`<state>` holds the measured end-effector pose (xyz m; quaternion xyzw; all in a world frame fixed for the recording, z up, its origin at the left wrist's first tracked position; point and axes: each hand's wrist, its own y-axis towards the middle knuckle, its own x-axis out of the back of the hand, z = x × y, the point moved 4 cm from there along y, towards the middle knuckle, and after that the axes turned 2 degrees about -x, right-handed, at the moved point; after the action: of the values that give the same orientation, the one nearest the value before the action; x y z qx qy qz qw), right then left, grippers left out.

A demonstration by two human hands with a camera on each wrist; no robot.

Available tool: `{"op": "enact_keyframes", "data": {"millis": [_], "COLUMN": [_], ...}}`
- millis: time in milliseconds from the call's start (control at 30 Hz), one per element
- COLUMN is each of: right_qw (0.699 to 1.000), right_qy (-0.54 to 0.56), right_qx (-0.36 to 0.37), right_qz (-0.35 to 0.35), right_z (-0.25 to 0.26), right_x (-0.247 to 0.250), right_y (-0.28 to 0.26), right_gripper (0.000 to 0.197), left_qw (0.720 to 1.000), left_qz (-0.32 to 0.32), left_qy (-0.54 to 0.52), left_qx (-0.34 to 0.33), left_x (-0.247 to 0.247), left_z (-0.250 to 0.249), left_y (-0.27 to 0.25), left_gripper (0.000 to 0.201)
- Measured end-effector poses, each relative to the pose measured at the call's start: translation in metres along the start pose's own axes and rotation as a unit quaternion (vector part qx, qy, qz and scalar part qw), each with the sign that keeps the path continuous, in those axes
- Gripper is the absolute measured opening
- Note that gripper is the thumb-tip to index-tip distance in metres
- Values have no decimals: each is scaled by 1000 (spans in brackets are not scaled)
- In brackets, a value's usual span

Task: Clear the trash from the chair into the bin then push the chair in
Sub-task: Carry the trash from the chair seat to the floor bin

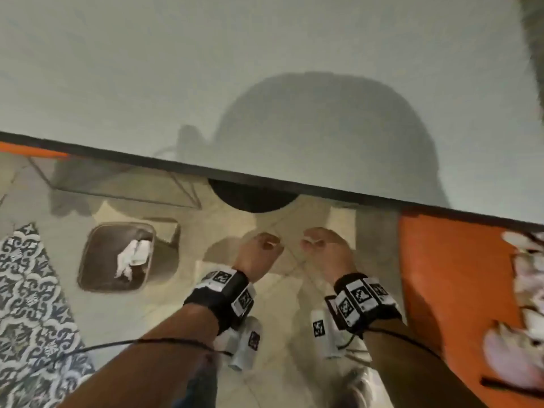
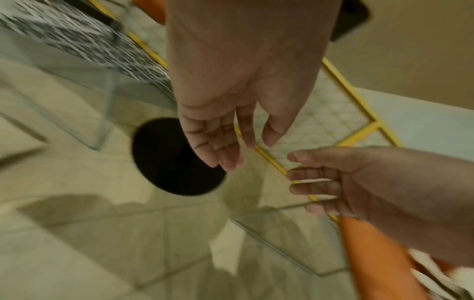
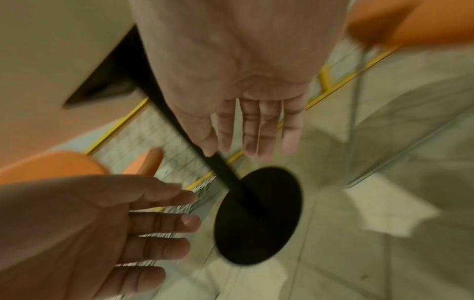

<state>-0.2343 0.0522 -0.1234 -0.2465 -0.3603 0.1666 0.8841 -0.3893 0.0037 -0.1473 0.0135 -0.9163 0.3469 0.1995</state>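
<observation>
A brown bin (image 1: pixel 88 269) stands on the tiled floor at the left, with crumpled white paper (image 1: pixel 132 257) inside. My left hand (image 1: pixel 259 251) and right hand (image 1: pixel 323 248) hang side by side just before the table edge (image 1: pixel 323 191), with relaxed fingers and nothing in them. In the left wrist view the left hand (image 2: pixel 231 142) has straight fingers over a blurred see-through panel (image 2: pixel 282 239), perhaps a clear chair. The right hand (image 3: pixel 256 132) also looks empty.
The pale tabletop (image 1: pixel 265 83) fills the upper half. Its black round base (image 1: pixel 253 198) sits on the floor ahead of my hands. An orange seat (image 1: pixel 450 275) with white and pink things (image 1: pixel 527 290) lies at the right. A patterned rug (image 1: pixel 29 304) lies at the left.
</observation>
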Motion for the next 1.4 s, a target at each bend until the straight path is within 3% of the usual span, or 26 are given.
{"op": "enact_keyframes", "data": {"millis": [100,200,233,300,333,367,400,433,500,600,667,733,833,967,1133,1333,1400], "right_qw": [996,970,955,918,901,885,876,870,873,889,888,882,874,866,842,830,826], "right_qy": [5,3,-5,-21,-6,26,59,89,131,137,132,141,176,211,277,320,339], "right_qx": [-11,-41,-42,-57,-93,-151,-215,-278,-364,-394,-401,-402,-401,-393,-389,-357,-345], "right_qz": [-85,-239,-294,-391,-424,-439,-428,-397,-299,-188,-182,-199,-208,-226,-250,-285,-288], "right_z": [-89,-180,-207,-254,-280,-303,-326,-345,-376,-392,-393,-395,-393,-386,-386,-389,-395], "right_x": [115,217,247,288,308,323,330,334,328,310,304,306,307,304,306,311,312], "right_y": [-38,-93,-114,-149,-166,-181,-188,-193,-187,-163,-151,-141,-129,-122,-113,-110,-107], "right_gripper": [24,21,25,36,42,50,60,72,101,138,135,125,123,109,104,89,82], "left_qw": [997,988,985,982,979,977,978,979,985,988,983,976,968,973,980,989,990], "left_qz": [66,138,161,176,184,191,186,175,152,128,114,75,76,71,74,76,86], "left_qy": [-5,-21,-25,-7,-1,-10,-16,-27,-18,48,120,195,232,202,162,99,57], "left_qx": [-50,-61,-64,-72,-82,-93,-95,-97,-74,-75,-78,-66,-65,-80,-87,-73,-92], "left_x": [-112,-221,-257,-306,-333,-355,-373,-390,-420,-454,-465,-472,-479,-480,-489,-486,-479], "left_z": [-82,-142,-157,-181,-193,-207,-219,-231,-247,-260,-265,-270,-268,-267,-269,-266,-268], "left_y": [-21,-51,-61,-75,-78,-83,-83,-81,-69,-39,-25,-20,-12,-5,-1,-8,-12], "left_gripper": [19,20,28,65,74,72,66,74,110,145,135,109,89,76,38,32,19]}}
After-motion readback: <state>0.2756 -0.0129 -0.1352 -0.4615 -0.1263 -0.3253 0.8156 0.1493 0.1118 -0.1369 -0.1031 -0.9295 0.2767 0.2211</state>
